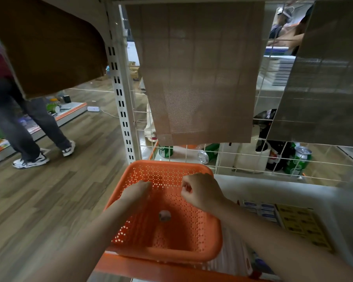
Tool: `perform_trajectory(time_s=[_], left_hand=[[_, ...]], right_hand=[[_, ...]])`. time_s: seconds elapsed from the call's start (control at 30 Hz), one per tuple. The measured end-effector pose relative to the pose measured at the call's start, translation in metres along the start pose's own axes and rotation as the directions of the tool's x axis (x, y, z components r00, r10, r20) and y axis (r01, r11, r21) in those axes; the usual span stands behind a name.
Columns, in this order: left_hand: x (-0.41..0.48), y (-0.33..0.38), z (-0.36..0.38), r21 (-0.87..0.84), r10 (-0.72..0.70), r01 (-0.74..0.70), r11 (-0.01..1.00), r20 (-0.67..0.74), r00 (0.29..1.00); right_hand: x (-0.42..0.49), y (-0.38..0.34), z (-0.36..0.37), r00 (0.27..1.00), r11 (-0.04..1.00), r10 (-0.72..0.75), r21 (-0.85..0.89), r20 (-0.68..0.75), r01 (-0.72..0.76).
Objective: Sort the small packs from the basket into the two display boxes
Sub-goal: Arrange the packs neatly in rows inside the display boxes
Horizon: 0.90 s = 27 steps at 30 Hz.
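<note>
Left of the basket [167, 163]: wood floor, another person's legs [35, 127] well apart from it. Not relevant to the task.

Over the basket's far-left part: my left hand [138, 193]. The fingers look straight and held together, pointing down at the perforated far wall. Motion blur, so I cannot tell whether the tips touch it. Nothing is held.

Basket floor, centre: one small grey round thing [164, 215], blurred. I cannot tell whether it is a pack or a mark on the basket. No other packs show, so I judge the sorting nearly finished.

Over the basket's far-right part: my right hand [201, 190], fingers curled in against the thumb. No pack shows in it. Something very small could be pinched there; too small to tell.

Right of the basket, under a white shelf: the blue-and-white display box [260, 209] just beside it, and the yellow display box [303, 224] further right.

Key relation: the round thing lies on my side of both hands, roughly between the wrists and slightly nearer the left. Being round, it has no long axis to line up with. Both boxes are on the right, so the right hand has the shorter carry. Judgement: draw a hand back and down to reach it.
</note>
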<state>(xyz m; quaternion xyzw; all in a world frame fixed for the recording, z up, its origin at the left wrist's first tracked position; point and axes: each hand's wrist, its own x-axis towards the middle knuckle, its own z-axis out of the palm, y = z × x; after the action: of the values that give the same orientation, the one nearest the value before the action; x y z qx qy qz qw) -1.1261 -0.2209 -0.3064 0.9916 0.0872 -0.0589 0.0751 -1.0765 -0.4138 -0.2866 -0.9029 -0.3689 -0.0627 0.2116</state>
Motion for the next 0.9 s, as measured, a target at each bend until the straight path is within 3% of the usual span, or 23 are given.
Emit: perform_trajectory(time_s=[0.2,0.33,0.63,0.9], left_hand=[[-0.023,0.024,-0.027,-0.135,0.109,-0.119,0.984,-0.078,0.991],[-0.043,0.058,-0.046,-0.210,0.188,-0.211,0.955,-0.123,0.974],[-0.077,0.154,-0.073,-0.113,0.395,-0.425,0.898,-0.218,0.892],[-0.080,0.229,-0.071,-0.024,0.502,-0.525,0.851,-0.260,0.825]], right_hand=[[-0.009,-0.005,-0.029,0.999,1.000,0.010,0.021,-0.047,-0.009],[-0.026,0.000,-0.051,1.000,0.998,0.009,0.066,0.028,-0.011],[-0.099,0.038,-0.115,0.990,0.987,0.137,0.092,-0.021,-0.134],[-0.164,0.091,-0.177,0.955,0.957,0.288,0.044,-0.064,-0.286]])
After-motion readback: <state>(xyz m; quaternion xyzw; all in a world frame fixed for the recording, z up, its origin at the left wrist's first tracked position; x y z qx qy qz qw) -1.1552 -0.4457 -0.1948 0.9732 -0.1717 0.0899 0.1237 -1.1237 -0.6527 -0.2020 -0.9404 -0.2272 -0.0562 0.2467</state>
